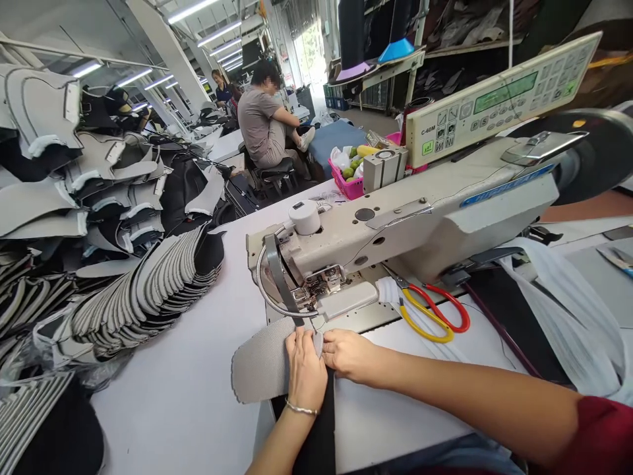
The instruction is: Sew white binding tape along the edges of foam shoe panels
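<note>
A grey mesh fabric piece (260,366) with a rounded, scalloped end lies beneath the front of a sewing machine (341,244). Across it rests my left hand (307,373), closed on the piece with its fingertips near the presser foot. My right hand (349,356) pinches the edge of the same piece, right beside the left. Where the fabric goes between and under my fingers is hidden. A black strip (316,435) hangs down below my left wrist. Scissors (432,313) with one red and one yellow handle lie to the right of the machine head.
Stacked curved grey-and-black pieces (143,297) fill the left of the white table (188,382). A control panel (499,99) stands behind the machine. White tape (568,303) loops at right. Further back are a pink basket (349,185) and a seated person (262,119).
</note>
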Tool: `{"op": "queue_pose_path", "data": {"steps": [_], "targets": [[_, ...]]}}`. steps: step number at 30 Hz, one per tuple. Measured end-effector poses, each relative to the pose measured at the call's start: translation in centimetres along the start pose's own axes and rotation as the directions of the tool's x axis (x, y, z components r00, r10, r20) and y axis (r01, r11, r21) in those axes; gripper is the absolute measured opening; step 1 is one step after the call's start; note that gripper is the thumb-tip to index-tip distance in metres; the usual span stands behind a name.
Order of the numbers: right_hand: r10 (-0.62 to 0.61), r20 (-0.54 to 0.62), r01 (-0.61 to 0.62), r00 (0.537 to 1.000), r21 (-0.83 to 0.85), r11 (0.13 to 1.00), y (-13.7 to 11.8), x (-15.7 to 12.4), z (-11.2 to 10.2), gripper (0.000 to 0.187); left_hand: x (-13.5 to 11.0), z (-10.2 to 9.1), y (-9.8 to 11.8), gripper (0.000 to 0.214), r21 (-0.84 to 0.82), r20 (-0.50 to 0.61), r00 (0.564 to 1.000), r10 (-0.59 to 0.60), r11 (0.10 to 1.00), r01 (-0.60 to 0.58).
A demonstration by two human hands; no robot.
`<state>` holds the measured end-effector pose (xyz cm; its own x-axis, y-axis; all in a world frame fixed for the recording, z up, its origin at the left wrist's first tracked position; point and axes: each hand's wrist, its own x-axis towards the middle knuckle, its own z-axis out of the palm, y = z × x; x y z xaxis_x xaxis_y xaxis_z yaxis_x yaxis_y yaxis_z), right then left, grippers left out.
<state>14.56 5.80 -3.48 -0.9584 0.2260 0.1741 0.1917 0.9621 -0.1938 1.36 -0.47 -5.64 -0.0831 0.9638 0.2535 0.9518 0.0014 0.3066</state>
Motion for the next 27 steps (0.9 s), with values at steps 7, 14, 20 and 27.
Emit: {"op": "queue_pose_path", "data": {"steps": [7,14,20,27], "targets": [[-0.007,-0.028,0.007,1.0,0.012,1.0,1.0,-1.1,-0.1,0.008,0.9,0.2,1.4,0.041,-0.083,-0.001,1.0,0.004,0.997,-0.004],[0.012,-0.075,-0.009,0.997,0.043,0.999,0.9,-1.0,-0.1,0.005,0.7,0.6,1.0,0.041,-0.045,0.023,1.0,-0.012,0.999,0.013],[0.022,-0.063,-0.017,0.998,0.068,0.998,1.4,-1.0,0.3,0.006,1.4,0.7,0.7,0.041,-0.023,0.03,0.999,0.023,1.0,-0.022],[0.037,-0.05,-0.034,0.998,0.073,0.997,1.4,-1.3,-0.1,0.011,1.5,0.0,1.4,0.044,-0.025,-0.033,0.998,0.046,0.999,-0.047]]}}
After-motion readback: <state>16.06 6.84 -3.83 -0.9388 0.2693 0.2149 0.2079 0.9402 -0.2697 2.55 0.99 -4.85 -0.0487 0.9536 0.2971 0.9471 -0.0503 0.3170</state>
